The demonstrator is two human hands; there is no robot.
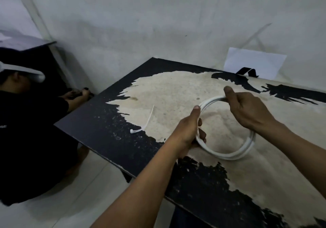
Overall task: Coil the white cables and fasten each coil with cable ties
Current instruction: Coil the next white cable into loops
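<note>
- Table (176,90): black top, worn through to bare tan; no readable writing anywhere.
- Person (26,122) in black sits left of the table.
- Coil (229,154) hangs above the table's middle.
- Left hand (189,132) pinches the coil's near-left side.
- Right hand (247,107) grips its far side.
- Tie (143,123) lies on the table, left of the coil.

The worn black counter (109,130) with its bare tan patch runs off the right and bottom edges. The left hand (189,133) and right hand (247,104) each cover a stretch of the coiled white cable (227,155). At the far counter edge a small black object (247,72) is too dim to identify.
</note>
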